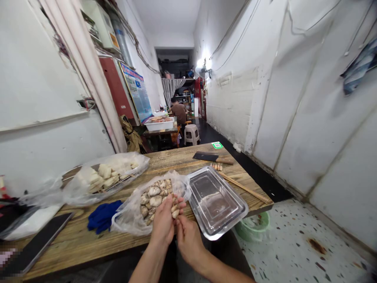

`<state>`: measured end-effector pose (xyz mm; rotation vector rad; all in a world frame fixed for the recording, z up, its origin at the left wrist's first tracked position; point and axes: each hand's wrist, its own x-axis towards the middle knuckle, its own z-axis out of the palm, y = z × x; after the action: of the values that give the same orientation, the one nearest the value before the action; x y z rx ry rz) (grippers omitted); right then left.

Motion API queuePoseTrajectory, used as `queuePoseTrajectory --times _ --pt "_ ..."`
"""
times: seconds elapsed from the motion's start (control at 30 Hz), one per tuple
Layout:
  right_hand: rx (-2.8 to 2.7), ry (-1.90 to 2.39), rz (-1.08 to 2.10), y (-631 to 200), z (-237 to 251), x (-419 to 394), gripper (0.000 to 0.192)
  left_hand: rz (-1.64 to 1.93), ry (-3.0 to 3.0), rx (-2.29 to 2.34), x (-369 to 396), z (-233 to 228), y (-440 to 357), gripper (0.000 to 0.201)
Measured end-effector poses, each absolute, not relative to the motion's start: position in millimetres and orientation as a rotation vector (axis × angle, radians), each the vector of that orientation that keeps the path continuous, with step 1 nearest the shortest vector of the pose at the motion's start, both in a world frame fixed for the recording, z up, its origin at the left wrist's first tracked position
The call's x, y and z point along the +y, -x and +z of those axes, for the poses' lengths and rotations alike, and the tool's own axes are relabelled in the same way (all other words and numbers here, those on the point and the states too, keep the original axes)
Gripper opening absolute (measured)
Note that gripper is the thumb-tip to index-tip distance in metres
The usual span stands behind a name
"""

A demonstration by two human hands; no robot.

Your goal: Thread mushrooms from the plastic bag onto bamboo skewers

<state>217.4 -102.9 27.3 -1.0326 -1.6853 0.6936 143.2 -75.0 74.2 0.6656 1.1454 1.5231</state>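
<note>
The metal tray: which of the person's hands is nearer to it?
Right. The right hand sits just off the near left corner of the metal tray, not touching it. The left hand lies farther left, at the bag of mushrooms.

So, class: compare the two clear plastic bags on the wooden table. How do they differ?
The near bag holds small rounded brown mushrooms; the far bag holds pale, blocky pieces. The near bag lies on bare wood, touched by the left hand; the far bag covers a tray and is untouched. Both are thin, clear and crumpled.
</note>
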Motion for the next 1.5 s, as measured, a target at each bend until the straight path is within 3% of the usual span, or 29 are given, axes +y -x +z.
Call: queuePoseTrajectory --times 0.43,1.5 --pt "-1.657 1.019 0.717 -216.0 22.1 -108.5 0.029 1.640 -0.724 1.267 -69.1 64.1 -154.0 0.029" --pt "-1.748 1.029 0.800 -215.3 13.1 -115.2 0.034 1.662 -0.767 1.352 -73.8 50.1 -150.4 0.025"
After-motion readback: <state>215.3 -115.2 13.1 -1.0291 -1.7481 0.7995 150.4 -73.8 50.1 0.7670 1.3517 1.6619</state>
